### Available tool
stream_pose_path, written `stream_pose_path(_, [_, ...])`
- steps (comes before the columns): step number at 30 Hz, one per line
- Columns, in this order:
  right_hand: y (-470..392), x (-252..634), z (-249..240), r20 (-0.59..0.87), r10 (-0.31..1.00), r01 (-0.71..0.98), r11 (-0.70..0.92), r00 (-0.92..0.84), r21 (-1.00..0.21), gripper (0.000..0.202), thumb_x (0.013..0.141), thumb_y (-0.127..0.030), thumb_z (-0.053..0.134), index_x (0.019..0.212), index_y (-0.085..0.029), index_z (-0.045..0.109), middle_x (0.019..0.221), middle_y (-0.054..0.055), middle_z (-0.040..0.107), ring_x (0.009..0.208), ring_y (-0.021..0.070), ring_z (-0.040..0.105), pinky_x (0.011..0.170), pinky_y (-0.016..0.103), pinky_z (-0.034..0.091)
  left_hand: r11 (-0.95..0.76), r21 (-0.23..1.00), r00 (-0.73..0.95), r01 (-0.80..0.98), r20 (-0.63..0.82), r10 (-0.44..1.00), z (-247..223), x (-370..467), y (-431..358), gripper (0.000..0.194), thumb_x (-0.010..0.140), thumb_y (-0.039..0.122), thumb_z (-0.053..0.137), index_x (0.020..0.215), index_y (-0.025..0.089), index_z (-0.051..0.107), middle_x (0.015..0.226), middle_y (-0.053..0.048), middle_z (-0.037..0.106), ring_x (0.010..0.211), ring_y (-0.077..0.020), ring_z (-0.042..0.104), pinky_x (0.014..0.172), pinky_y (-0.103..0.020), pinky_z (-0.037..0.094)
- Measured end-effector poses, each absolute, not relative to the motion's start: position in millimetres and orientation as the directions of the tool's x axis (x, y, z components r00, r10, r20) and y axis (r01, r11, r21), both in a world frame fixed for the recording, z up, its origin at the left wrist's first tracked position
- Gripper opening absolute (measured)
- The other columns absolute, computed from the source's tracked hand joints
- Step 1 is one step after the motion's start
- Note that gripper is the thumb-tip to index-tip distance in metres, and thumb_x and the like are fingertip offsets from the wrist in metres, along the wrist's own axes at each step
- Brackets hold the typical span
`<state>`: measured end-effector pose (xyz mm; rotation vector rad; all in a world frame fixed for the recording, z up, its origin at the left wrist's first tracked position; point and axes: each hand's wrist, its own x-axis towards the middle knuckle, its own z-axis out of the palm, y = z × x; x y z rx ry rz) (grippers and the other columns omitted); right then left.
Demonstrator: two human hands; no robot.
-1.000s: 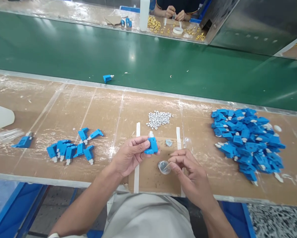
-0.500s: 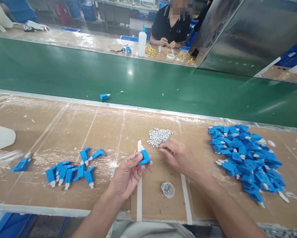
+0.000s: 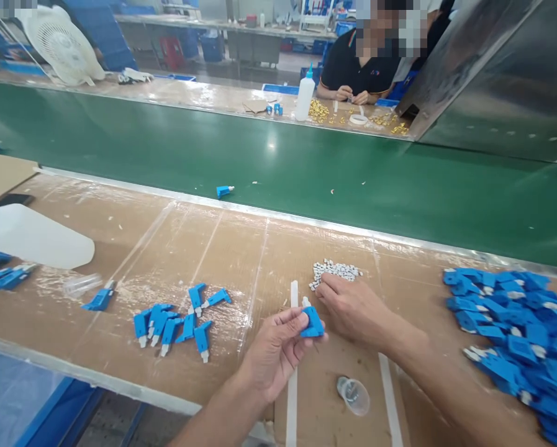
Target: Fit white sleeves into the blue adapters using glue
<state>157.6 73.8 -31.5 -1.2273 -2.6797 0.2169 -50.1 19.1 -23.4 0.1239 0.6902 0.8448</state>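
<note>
My left hand (image 3: pixel 276 351) pinches a blue plastic piece (image 3: pixel 312 323) between thumb and fingers; its small white tip points up and away from me. My right hand (image 3: pixel 353 307) reaches to the near edge of a pile of small grey-white pellets (image 3: pixel 341 270). Its fingers are curled together there, and whatever they pinch is hidden. Below my right hand a small clear cup (image 3: pixel 355 397) rests on the cardboard table top. Several similar blue pieces with white tips (image 3: pixel 169 332) lie loosely grouped to the left of my left hand.
A large heap of blue pieces (image 3: pixel 511 323) covers the right side. At left lie a white bottle (image 3: pixel 40 239) and a clear tube (image 3: pixel 81 285). Beyond the table runs a green conveyor belt (image 3: pixel 278 164) carrying one blue piece (image 3: pixel 224 191). Across it sits a co-worker (image 3: pixel 359 65).
The view has swung left, so the table's things appear farther right and more of the bottle shows. My right fingers have moved onto the pellet pile. The left hand still holds the blue piece.
</note>
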Motion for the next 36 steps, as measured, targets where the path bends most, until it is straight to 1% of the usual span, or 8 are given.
stream_pose_path(2, [74.0,156.0,-26.5,0.117,0.748,0.713,0.659,-0.653,-0.238,0.014,0.085,-0.006,0.052,0.077,-0.017,0.054,0.078,0.006,0.053,0.067,0.0197,0.047,0.052,0.032,0.021,0.662,0.377,0.46,-0.648,-0.5,0.734,-23.9,-50.8,18.1,0.014,0.086,0.018,0.074,0.095,0.007,0.073,0.085,-0.009,0.073,0.079,-0.0148,0.074,0.062,-0.011,0.056])
stream_pose_path(4, [68.7,157.1,-19.4,0.16,0.778,0.687,0.615,-0.607,-0.388,0.013,0.093,-0.011,0.048,0.084,-0.018,0.055,0.08,0.005,0.055,0.069,0.0192,0.051,0.056,0.03,0.032,0.65,0.403,0.46,-0.644,-0.475,0.75,-23.5,-51.3,17.7,0.015,0.087,0.019,0.074,0.095,0.007,0.074,0.086,-0.009,0.073,0.08,-0.0147,0.074,0.062,-0.011,0.056])
stream_pose_path(8, [43.4,164.3,-7.7,0.089,0.922,0.488,0.278,-0.376,-0.827,0.013,0.102,-0.027,0.051,0.097,-0.02,0.061,0.083,0.002,0.061,0.068,0.0171,0.058,0.062,0.029,0.047,0.637,0.454,0.479,-0.623,-0.424,0.769,-21.8,-50.9,17.5,0.017,0.087,0.021,0.073,0.097,0.008,0.074,0.089,-0.011,0.074,0.079,-0.015,0.074,0.062,-0.011,0.055])
stream_pose_path(11, [23.6,171.0,-7.9,-0.028,0.965,0.273,0.046,-0.261,-0.961,0.019,0.101,-0.037,0.058,0.104,-0.02,0.068,0.091,0.005,0.065,0.067,0.0172,0.064,0.059,0.029,0.054,0.631,0.474,0.497,-0.614,-0.389,0.776,-21.2,-48.7,16.9,0.016,0.086,0.022,0.074,0.095,0.008,0.074,0.085,-0.009,0.073,0.079,-0.0154,0.074,0.062,-0.011,0.054])
stream_pose_path(16, [6.1,175.5,-11.6,-0.083,0.993,-0.096,-0.091,-0.081,-0.991,0.021,0.089,-0.039,0.077,0.093,-0.019,0.074,0.077,0.004,0.068,0.064,0.0169,0.065,0.057,0.026,0.057,0.621,0.532,0.525,-0.576,-0.342,0.779,-16.1,-39.7,14.9,0.016,0.086,0.023,0.074,0.094,0.009,0.075,0.085,-0.009,0.073,0.078,-0.0142,0.074,0.064,-0.012,0.054])
stream_pose_path(20, [-3.4,172.3,-7.8,-0.106,0.993,-0.311,-0.114,-0.043,-0.944,0.018,0.083,-0.035,0.085,0.093,-0.021,0.079,0.08,0.005,0.073,0.066,0.015,0.068,0.056,0.021,0.057,0.608,0.588,0.556,-0.533,-0.298,0.776,-8.5,-30.4,12.5,0.016,0.087,0.024,0.073,0.097,0.012,0.076,0.087,-0.009,0.074,0.079,-0.0143,0.073,0.065,-0.013,0.052])
stream_pose_path(30, [-23.4,175.4,1.0,-0.079,0.993,-0.322,-0.102,-0.085,-0.941,0.008,0.089,-0.027,0.079,0.088,-0.02,0.077,0.076,0.004,0.073,0.067,0.0137,0.066,0.06,0.02,0.054,0.58,0.688,0.634,-0.436,-0.223,0.741,-3.7,-18.4,8.3,0.024,0.088,0.028,0.074,0.109,0.016,0.077,0.095,-0.01,0.076,0.086,-0.0153,0.071,0.076,-0.02,0.053])
stream_pose_path(36, [-29.5,172.8,2.3,-0.049,0.999,-0.314,-0.046,0.002,-0.948,0.01,0.088,-0.03,0.08,0.095,-0.023,0.076,0.082,0.004,0.071,0.069,0.0168,0.066,0.062,0.027,0.055,0.588,0.691,0.622,-0.422,-0.251,0.742,0.9,-17.8,8.3,0.023,0.083,0.03,0.079,0.099,0.013,0.078,0.084,-0.008,0.073,0.076,-0.0122,0.066,0.071,-0.019,0.052])
